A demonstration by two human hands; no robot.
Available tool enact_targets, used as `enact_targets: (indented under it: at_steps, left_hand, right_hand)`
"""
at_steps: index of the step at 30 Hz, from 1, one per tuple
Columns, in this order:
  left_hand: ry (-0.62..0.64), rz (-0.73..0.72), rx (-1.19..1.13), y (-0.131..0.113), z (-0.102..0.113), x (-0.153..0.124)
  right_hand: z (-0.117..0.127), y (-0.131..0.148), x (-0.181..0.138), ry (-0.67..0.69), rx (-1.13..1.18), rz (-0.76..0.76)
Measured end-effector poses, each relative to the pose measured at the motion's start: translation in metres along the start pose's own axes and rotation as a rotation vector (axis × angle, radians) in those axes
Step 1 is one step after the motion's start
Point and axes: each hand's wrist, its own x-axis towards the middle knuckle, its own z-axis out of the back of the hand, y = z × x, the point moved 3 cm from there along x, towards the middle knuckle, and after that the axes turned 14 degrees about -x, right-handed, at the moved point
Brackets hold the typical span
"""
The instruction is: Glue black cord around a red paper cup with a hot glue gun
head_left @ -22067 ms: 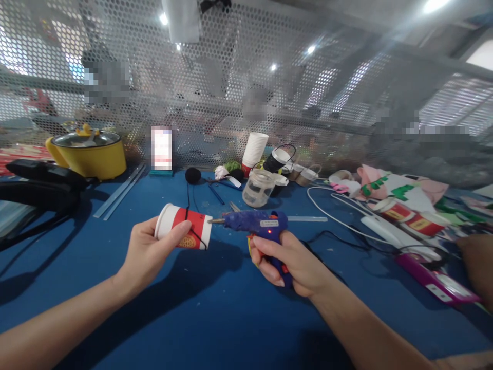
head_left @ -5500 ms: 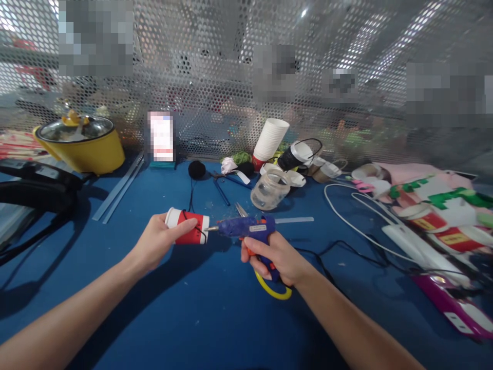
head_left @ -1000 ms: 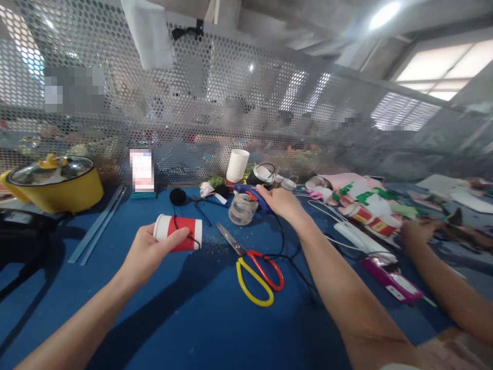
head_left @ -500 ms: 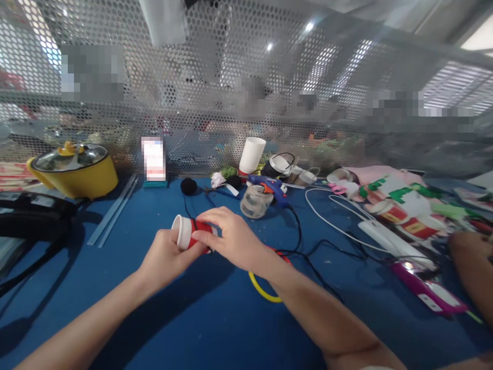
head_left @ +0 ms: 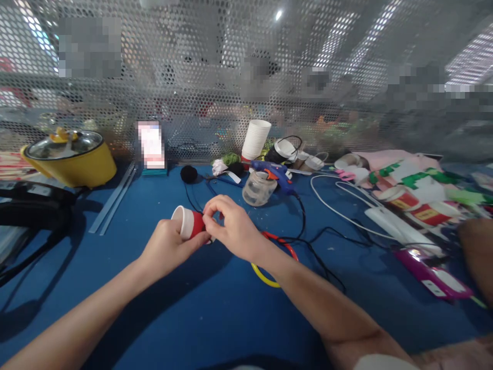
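Observation:
My left hand (head_left: 166, 247) grips a red and white paper cup (head_left: 188, 223), held on its side above the blue table (head_left: 200, 318) with the rim pointing left. My right hand (head_left: 230, 228) covers the cup's far end, and its fingertips pinch a black thread (head_left: 188, 194) against the cup wall. That thread runs back to a black yarn ball (head_left: 188, 173). The blue glue gun (head_left: 274, 171) lies propped on a clear jar (head_left: 259, 188) behind my hands. Scissors with red and yellow handles (head_left: 278, 255) lie under my right wrist, partly hidden.
A yellow pot (head_left: 69, 159) stands at the back left, with glue sticks (head_left: 113, 198) beside it. A stack of white cups (head_left: 256, 140) stands by the perforated screen (head_left: 215, 92). A white cable (head_left: 346, 210), decorated cups (head_left: 423, 210) and a purple tool (head_left: 433, 280) crowd the right. Another person's arm (head_left: 475, 252) enters there.
My right hand laid the glue gun on the jar at the back, came back to the cup and now pinches the thread on it. The left hand has turned the cup's rim more towards me.

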Motion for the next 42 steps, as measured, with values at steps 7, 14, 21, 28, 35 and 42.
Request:
enact_targets:
  at_steps: [7,14,21,28,35,42]
  left_hand:
    - [0.037,0.285,-0.597,0.005,-0.001,0.006]
    - [0.016,0.402,-0.785,0.008,-0.002,0.005]
    - [0.035,0.425,-0.783,0.007,-0.003,0.003]
    - [0.036,0.41,-0.786,0.007,-0.003,0.003]
    - [0.001,0.42,-0.764,0.01,-0.002,0.005]
    - [-0.004,0.42,-0.773,0.012,-0.003,0.005]
  right_hand:
    - [0.014,-0.013,0.005,0.012,0.482,-0.262]
    - [0.02,-0.021,0.01,-0.007,0.701,-0.276]
    - [0.018,-0.023,0.011,-0.045,0.602,-0.275]
    - [0.016,-0.027,0.011,-0.068,0.562,-0.267]
    - [0.02,-0.023,0.009,-0.105,0.556,-0.219]
    - [0.021,-0.023,0.009,-0.104,0.55,-0.223]
